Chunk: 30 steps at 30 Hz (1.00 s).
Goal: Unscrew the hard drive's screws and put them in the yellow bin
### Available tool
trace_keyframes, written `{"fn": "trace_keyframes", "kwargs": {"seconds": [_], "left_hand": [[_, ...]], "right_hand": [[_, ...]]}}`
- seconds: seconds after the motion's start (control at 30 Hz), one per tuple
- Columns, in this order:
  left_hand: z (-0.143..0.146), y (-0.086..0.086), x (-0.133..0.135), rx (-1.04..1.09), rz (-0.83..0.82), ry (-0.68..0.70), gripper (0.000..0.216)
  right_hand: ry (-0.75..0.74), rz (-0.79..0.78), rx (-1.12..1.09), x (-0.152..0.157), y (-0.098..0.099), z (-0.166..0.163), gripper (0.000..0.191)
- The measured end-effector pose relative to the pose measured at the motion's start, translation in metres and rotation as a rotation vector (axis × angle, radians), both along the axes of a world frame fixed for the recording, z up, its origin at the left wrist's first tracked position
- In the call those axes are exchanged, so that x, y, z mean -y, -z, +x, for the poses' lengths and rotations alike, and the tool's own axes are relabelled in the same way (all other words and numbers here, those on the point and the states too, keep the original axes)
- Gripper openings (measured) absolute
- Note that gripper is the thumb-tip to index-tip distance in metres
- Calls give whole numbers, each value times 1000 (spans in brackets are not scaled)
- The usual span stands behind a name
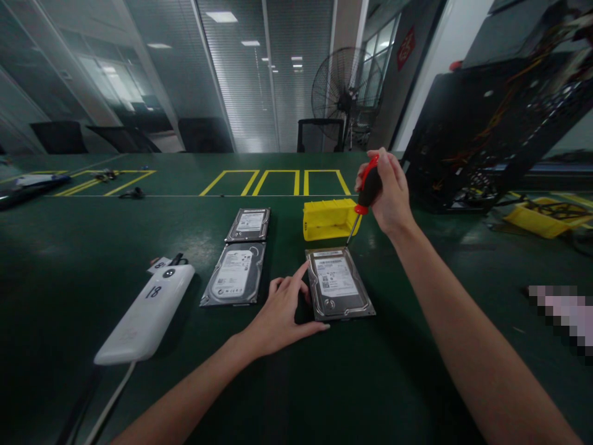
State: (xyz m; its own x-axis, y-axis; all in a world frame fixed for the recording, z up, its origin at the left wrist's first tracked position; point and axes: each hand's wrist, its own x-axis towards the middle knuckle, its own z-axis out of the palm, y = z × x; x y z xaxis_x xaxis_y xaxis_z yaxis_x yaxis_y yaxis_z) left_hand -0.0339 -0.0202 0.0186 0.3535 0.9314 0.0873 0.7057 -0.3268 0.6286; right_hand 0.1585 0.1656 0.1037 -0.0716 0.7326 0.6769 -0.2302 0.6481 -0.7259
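Observation:
A hard drive (334, 281) lies flat on the green table, label side up. My left hand (287, 306) braces it, with the index finger at its left edge and the thumb along its near edge. In my right hand (391, 188) is a screwdriver (369, 185) with a red and black handle, fingers wrapped round the grip. Its shaft slants down to the drive's far right corner, where the tip appears to touch. Any screw under the tip is too small to make out. Just behind the drive a yellow plastic bin (328, 221) rests on its side.
Two more hard drives, a nearer one (235, 272) and a farther one (250, 224), lie end to end on the left. A white power bank (147, 312) with cables lies farther left. At right stand a black computer case (467, 136) and another yellow bin (549, 217).

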Motion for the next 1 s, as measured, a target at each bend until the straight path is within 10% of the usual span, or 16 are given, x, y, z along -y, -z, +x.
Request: {"fn": "trace_keyframes", "kwargs": {"seconds": [1.0], "left_hand": [[0, -1, 0, 7, -19, -7, 106]], "right_hand": [[113, 59, 27, -9, 4, 7, 31]]}}
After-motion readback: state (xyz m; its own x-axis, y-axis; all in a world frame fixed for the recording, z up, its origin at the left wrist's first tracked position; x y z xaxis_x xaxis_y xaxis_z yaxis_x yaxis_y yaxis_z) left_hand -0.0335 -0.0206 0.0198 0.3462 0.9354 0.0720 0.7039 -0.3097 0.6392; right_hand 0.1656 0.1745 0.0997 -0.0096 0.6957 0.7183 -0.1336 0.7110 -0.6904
